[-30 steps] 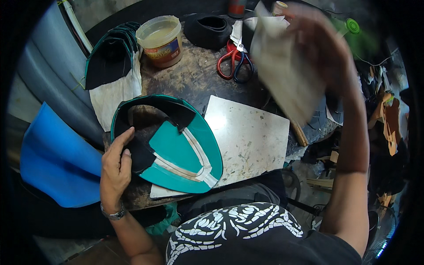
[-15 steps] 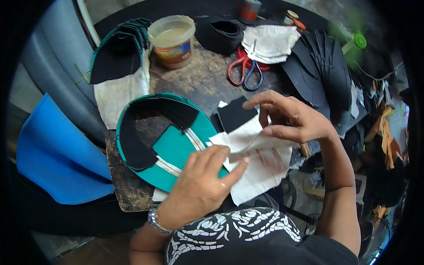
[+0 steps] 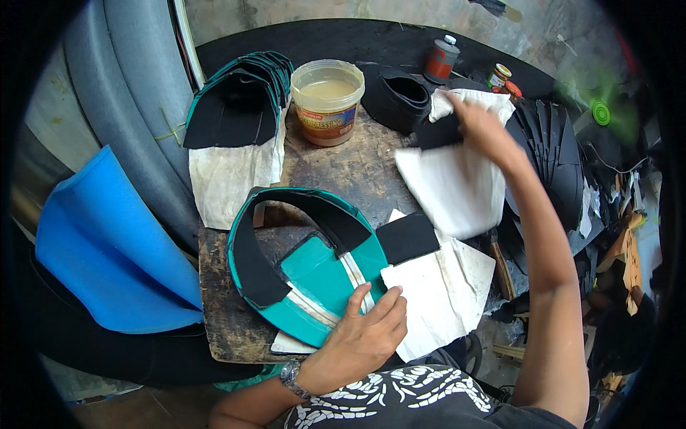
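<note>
Pressing my left hand [image 3: 361,332] flat, fingers spread apart, I pin the teal and black shoe upper [image 3: 304,268] and the white paper sheet [image 3: 439,293] at lower centre of the frame; my right hand [image 3: 479,125], upper right, has fingers closed on a white cloth piece [image 3: 454,182] beside the glue tub [image 3: 327,100]; a blue foam sheet [image 3: 107,247] lies at left.

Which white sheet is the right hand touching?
The upper white sheet, far side of the table beside the black pieces; the right hand rests on its top edge.
</note>
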Motion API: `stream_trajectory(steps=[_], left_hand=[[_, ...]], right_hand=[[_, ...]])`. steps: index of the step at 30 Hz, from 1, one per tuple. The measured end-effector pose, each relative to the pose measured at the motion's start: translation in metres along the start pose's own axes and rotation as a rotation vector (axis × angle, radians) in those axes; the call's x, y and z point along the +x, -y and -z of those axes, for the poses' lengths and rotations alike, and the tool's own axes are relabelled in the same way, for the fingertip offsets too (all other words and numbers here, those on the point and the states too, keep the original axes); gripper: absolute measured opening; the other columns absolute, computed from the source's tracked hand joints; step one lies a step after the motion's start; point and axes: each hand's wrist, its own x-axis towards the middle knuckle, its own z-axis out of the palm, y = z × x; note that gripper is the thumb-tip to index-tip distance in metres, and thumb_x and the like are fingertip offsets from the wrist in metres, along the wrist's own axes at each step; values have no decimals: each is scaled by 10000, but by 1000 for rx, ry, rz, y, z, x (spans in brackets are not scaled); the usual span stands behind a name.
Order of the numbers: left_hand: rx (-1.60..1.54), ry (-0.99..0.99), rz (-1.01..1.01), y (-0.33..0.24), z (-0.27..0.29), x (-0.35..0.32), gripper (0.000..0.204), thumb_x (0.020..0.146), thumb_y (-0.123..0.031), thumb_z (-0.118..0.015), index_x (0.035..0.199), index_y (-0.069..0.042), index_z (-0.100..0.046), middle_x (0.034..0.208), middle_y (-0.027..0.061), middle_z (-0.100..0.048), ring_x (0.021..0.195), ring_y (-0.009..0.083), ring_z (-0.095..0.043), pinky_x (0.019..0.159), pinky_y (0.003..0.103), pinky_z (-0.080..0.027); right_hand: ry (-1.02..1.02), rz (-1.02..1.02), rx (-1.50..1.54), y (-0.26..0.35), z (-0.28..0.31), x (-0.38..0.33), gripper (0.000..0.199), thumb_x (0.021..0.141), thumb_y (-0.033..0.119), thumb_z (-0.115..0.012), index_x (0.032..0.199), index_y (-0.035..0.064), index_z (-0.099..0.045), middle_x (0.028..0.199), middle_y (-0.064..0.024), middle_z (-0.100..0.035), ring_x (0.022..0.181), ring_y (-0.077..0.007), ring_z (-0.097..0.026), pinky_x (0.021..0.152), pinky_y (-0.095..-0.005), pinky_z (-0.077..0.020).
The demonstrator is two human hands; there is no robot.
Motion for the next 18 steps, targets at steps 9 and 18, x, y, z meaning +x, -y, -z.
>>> stream_trajectory(steps=[9, 18], left_hand=[[-12, 89, -50, -11, -12, 11, 506, 868, -294, -706, 1343, -136, -630, 1329, 109, -581, 1377, 241, -461, 1151, 682, -144], [-57, 81, -127, -12, -5, 13, 502, 882, -77, -562, 1382, -39, -576, 1383, 253, -538, 1272, 312, -569, 1146, 586, -288]], right_hand=[[-347, 82, 207, 141, -4, 163, 707, 989, 739, -304, 1220, 249, -758, 1485, -212, -469, 1377, -399, -450, 1081, -555, -385], [30, 138, 362, 122, 55, 78, 725, 1012, 616, -338, 1226, 29, -706, 1573, -255, -365, 1460, -450, -317, 1155, -663, -241]])
